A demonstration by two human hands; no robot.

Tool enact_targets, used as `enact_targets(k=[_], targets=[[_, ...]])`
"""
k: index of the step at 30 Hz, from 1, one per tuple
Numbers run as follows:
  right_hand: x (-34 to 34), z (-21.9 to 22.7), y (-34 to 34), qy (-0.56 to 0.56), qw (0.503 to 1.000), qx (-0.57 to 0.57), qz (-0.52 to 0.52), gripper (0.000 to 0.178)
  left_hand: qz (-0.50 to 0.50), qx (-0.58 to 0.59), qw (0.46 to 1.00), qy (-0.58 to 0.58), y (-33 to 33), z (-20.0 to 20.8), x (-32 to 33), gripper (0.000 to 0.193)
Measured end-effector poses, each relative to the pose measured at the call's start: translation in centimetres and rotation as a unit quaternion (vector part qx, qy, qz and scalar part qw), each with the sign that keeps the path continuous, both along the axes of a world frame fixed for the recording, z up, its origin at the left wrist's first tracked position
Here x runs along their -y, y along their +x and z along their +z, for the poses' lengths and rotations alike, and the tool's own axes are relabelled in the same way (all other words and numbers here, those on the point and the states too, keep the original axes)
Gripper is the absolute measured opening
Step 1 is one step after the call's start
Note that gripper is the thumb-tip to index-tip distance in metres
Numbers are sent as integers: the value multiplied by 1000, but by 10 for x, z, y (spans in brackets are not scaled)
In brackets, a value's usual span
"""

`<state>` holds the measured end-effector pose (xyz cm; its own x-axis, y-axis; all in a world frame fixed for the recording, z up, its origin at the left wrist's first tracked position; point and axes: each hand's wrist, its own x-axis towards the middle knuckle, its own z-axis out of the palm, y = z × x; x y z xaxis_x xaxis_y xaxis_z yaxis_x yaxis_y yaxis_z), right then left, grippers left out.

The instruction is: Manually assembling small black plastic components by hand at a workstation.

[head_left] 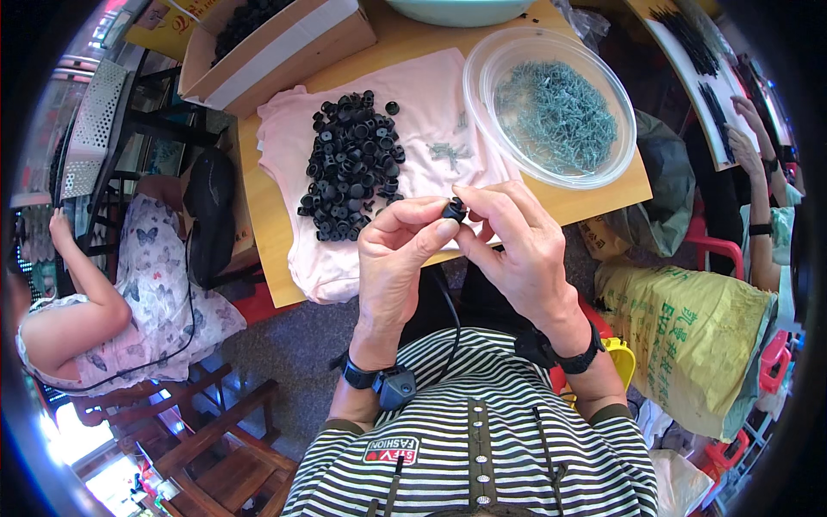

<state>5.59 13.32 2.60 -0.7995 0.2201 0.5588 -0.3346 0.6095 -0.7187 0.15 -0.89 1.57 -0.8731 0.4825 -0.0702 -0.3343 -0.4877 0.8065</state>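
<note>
A small black round plastic cap (453, 210) is pinched between the thumb and fingers of my left hand (389, 258), just over the table's front edge. My right hand (522, 234) closes on the same cap from the other side; whether a screw is also between its fingertips is hidden. Beyond my hands, a heap of black caps (349, 168) lies on a pale pink cloth (422, 95). A few loose screws (448, 153) rest on the cloth to the right of the heap. A clear round plastic tub (622, 159) holds many greenish-grey screws (560, 112).
An open cardboard box (276, 60) with black parts stands at the back left. A pale green basin (461, 9) sits at the far edge. Yellow woven sack (689, 336) to my right. One person sits left; another person's hands (749, 138) work at a right-hand table.
</note>
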Motion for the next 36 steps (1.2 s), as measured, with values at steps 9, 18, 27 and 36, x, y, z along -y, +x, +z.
enact_targets(k=[9,18,27,36], targets=[[3,-4,-5,22,999,-15,-45,32,8,30,999,25,2,-6,-8,21],[-1,0,-21,64,995,-66,-34,29,29,51,996,64,-7,-11,-13,20],[-6,30,-31,-81,991,92,52,26,43,6,997,68,-21,-8,-7,20],[-14,33,-28,13,994,72,83,22,50,-58,996,46,-22,-9,1,22]])
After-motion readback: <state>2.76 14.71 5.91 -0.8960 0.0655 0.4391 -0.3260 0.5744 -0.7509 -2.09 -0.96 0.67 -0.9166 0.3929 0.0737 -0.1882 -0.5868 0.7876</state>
